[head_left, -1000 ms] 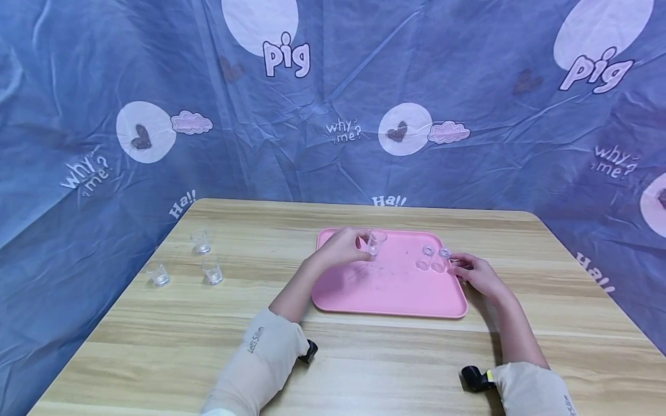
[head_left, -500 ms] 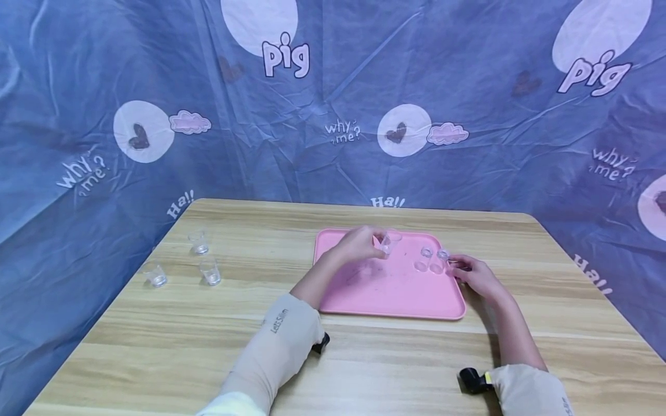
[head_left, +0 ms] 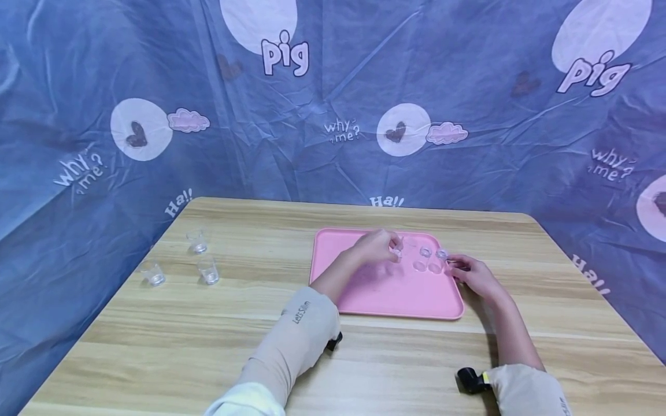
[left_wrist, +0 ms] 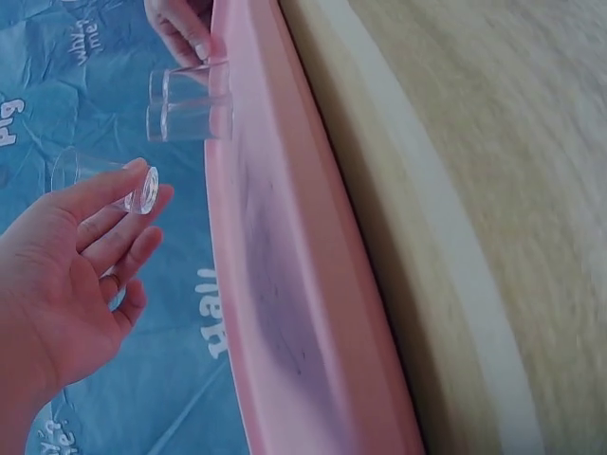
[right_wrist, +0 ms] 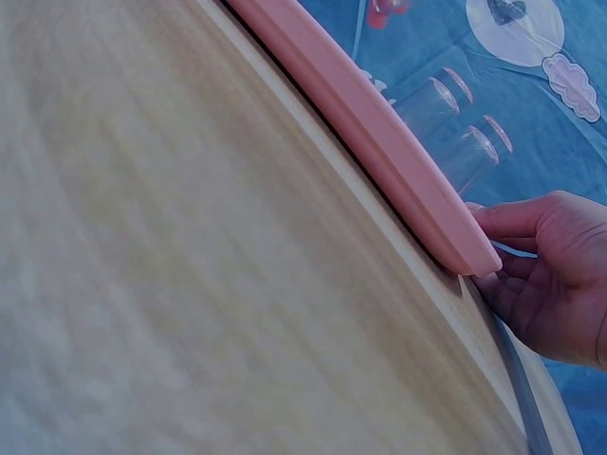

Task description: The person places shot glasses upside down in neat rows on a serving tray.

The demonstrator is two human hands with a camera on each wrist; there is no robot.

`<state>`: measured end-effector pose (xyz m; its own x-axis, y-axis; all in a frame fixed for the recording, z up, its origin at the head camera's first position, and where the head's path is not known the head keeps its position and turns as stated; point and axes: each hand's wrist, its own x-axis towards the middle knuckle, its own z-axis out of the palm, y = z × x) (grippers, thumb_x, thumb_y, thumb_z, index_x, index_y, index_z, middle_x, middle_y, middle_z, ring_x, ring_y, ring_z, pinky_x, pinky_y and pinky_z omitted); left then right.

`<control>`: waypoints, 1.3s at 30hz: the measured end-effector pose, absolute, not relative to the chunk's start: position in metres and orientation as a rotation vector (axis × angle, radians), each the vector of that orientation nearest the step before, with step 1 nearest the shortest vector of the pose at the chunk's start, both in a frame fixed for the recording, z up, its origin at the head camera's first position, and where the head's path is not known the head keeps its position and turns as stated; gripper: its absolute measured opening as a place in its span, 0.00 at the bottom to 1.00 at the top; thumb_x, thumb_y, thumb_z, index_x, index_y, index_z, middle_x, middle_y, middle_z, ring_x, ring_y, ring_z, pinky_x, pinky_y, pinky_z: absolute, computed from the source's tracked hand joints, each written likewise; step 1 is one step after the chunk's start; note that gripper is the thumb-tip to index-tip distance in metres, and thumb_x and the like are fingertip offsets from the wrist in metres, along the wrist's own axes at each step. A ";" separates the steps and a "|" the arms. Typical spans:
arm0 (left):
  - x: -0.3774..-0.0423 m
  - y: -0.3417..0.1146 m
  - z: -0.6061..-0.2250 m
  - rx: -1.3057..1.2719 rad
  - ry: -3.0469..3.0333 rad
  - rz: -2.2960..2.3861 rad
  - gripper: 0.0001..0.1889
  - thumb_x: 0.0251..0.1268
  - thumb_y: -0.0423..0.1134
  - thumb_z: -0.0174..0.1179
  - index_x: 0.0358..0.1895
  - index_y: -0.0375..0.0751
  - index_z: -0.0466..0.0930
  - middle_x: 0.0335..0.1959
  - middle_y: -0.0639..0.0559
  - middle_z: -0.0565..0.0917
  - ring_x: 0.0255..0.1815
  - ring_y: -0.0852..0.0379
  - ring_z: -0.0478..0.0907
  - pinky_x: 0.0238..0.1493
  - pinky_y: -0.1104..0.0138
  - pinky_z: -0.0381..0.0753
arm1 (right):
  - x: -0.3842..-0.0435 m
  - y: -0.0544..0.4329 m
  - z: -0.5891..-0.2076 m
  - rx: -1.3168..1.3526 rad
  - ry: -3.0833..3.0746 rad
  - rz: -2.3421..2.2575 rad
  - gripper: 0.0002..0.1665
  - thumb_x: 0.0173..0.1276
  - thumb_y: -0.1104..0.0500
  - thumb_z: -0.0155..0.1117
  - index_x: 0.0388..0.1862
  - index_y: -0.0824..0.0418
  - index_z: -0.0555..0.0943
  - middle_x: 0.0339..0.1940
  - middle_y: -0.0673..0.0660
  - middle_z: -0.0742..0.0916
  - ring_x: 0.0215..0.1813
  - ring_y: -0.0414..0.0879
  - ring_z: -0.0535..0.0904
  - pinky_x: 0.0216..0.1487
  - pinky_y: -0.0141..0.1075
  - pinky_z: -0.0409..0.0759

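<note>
My left hand (head_left: 376, 247) holds a clear shot glass (left_wrist: 95, 180) above the pink tray (head_left: 385, 294). In the left wrist view thumb and fingers pinch it near its thick base, which faces the tray. Two more clear shot glasses stand upside down, side by side, near the tray's right end: one glass (head_left: 422, 260) on the left, the other glass (head_left: 439, 261) close to my right hand (head_left: 474, 276). That hand grips the tray's right rim, as the right wrist view shows, with some fingers partly hidden behind it.
On the left of the wooden table (head_left: 208, 341) stand three upright clear glasses: a back one (head_left: 198, 242), a front-left one (head_left: 153, 274) and a front-right one (head_left: 208, 271). A blue printed cloth (head_left: 333, 162) hangs behind the table.
My left hand has moved right across the tray with its glass, closer to the two upturned glasses. My right hand has stayed at the tray's rim.
</note>
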<state>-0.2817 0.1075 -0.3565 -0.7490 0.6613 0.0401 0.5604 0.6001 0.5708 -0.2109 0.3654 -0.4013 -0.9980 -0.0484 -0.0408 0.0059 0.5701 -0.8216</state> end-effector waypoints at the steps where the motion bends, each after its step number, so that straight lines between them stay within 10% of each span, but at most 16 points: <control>1: -0.281 0.109 -0.357 1.011 2.652 0.850 0.14 0.50 0.39 0.67 0.42 0.45 0.81 0.35 0.60 0.80 0.38 0.66 0.74 0.36 0.76 0.69 | -0.211 0.365 -0.401 -0.040 2.733 -1.432 0.26 0.68 0.64 0.53 0.60 0.78 0.64 0.45 0.68 0.77 0.36 0.39 0.73 0.35 0.28 0.74; 39: -0.280 0.108 -0.356 0.775 2.929 0.857 0.15 0.55 0.46 0.65 0.45 0.48 0.79 0.35 0.61 0.78 0.40 0.63 0.70 0.38 0.73 0.68 | -0.212 0.366 -0.402 -0.027 2.700 -1.481 0.26 0.68 0.64 0.53 0.60 0.79 0.63 0.45 0.68 0.77 0.35 0.37 0.74 0.36 0.29 0.76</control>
<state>-0.2800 0.1083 -0.3556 -0.8789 0.4558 0.1407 0.4597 0.7308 0.5046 -0.2120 0.3655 -0.4022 -0.9979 -0.0456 -0.0461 0.0144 0.5377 -0.8430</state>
